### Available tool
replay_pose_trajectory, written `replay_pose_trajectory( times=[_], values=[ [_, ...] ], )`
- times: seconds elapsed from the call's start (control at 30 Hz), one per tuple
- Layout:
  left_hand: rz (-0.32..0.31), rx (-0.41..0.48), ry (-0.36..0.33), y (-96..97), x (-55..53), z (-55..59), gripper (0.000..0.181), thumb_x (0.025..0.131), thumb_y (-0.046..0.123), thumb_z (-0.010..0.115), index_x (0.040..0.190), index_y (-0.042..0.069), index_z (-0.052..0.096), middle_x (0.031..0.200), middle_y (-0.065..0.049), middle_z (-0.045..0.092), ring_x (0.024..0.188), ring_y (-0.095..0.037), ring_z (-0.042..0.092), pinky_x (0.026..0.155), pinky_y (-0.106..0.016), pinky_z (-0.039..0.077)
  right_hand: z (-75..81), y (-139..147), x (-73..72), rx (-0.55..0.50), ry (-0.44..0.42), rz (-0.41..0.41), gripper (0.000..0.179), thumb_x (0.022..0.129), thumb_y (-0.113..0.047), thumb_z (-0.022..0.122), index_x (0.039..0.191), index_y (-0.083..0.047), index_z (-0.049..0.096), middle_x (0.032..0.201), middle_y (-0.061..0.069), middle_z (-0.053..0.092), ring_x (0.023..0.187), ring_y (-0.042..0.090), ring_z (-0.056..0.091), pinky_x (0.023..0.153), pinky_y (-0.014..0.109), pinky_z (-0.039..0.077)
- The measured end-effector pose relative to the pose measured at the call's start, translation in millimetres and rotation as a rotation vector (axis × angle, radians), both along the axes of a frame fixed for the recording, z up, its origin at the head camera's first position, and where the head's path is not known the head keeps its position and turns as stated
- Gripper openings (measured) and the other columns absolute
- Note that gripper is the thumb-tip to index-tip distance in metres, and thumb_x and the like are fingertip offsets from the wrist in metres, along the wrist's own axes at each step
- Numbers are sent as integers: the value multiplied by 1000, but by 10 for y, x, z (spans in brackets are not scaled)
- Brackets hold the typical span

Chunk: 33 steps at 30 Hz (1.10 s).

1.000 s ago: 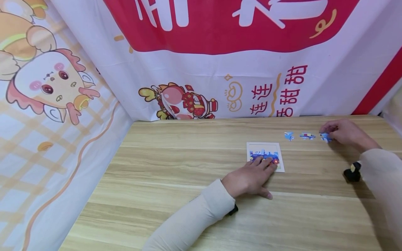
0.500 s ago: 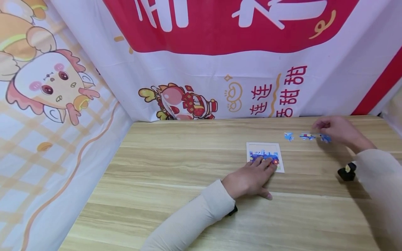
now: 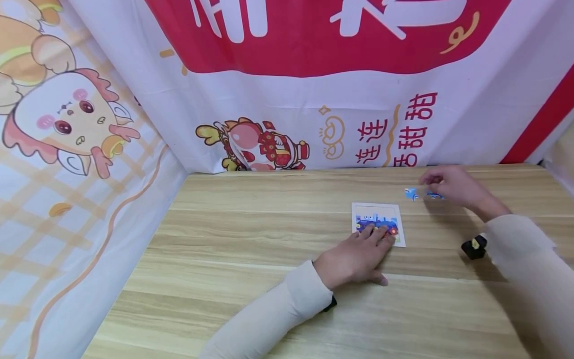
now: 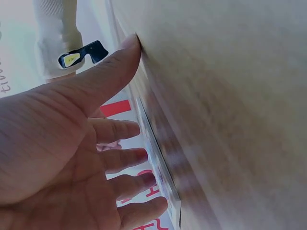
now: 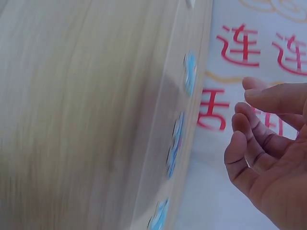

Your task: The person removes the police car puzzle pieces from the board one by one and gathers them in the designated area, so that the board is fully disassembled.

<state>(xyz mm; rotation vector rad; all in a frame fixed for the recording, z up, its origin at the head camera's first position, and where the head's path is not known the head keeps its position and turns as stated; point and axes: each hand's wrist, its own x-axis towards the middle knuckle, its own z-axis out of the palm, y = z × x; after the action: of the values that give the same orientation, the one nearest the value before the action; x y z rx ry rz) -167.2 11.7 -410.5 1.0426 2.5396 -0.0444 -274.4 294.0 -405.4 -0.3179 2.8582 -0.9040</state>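
Observation:
A white-framed jigsaw puzzle board (image 3: 400, 238) with a blue vehicle picture lies on the table. My left hand (image 3: 352, 258) rests on its near part, fingers spread and straight; the left wrist view shows fingertips at the board's edge (image 4: 158, 155). Over the row of loose puzzle pieces at the back right hovers my right hand (image 3: 455, 187), fingers loosely bent and holding nothing. The leftmost light-blue piece (image 3: 410, 194) shows beside its fingertips. Beneath the hand a second piece (image 3: 436, 196) is partly covered. In the right wrist view the third piece (image 5: 159, 216) also lies on the wood.
The wooden table (image 3: 251, 239) reaches back to a printed red-and-white cloth (image 3: 287, 109). Another cloth with a cartoon animal (image 3: 67, 114) hangs at the left. Black wrist devices (image 3: 474, 247) sit under both sleeves.
My right hand has lifted off the rightmost puzzle piece and moved left above the row to between the middle and leftmost pieces. The left hand stays on the board.

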Motion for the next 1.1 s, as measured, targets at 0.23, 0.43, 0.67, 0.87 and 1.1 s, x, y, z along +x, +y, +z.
replay_pose_trajectory(
  times=[0.23, 0.43, 0.67, 0.87, 1.1],
  values=[
    [-19, -19, 45, -58, 63, 12, 91, 95, 61, 67, 167, 23, 28, 176, 2, 18, 164, -22, 18, 128, -38, 31, 29, -305, 57, -17, 65, 118, 21, 97, 4, 63, 116, 5, 73, 111, 23, 73, 104, 36, 66, 86, 45, 55],
    [-15, -15, 44, -107, 94, 25, 89, 95, 61, 67, 166, 21, 30, 175, 3, 22, 163, -24, 20, 127, -38, 32, 57, -590, 97, -39, 46, 200, 21, 98, 1, 66, 117, 1, 73, 116, 20, 74, 110, 38, 67, 98, 60, 53],
    [-46, -36, 76, -124, 127, 11, 87, 96, 61, 67, 165, 20, 33, 175, 3, 23, 161, -24, 25, 125, -36, 36, 42, -875, 147, -67, -2, 260, 22, 97, -1, 68, 119, -1, 74, 111, 13, 76, 105, 29, 69, 94, 54, 56],
    [-53, -39, 92, -127, 145, 16, 86, 96, 61, 66, 164, 17, 35, 175, 2, 25, 161, -24, 26, 124, -34, 37, 19, -1060, 184, -87, -47, 303, 20, 99, -2, 66, 117, -3, 74, 109, 10, 76, 103, 25, 69, 96, 54, 55],
    [-45, -50, 102, -119, 169, 27, 88, 96, 63, 64, 165, 17, 34, 175, 2, 22, 161, -24, 26, 124, -33, 36, -56, -1158, 160, -116, -48, 366, 20, 98, 2, 64, 113, -3, 75, 103, 8, 74, 97, 20, 66, 91, 45, 55]
  ],
)
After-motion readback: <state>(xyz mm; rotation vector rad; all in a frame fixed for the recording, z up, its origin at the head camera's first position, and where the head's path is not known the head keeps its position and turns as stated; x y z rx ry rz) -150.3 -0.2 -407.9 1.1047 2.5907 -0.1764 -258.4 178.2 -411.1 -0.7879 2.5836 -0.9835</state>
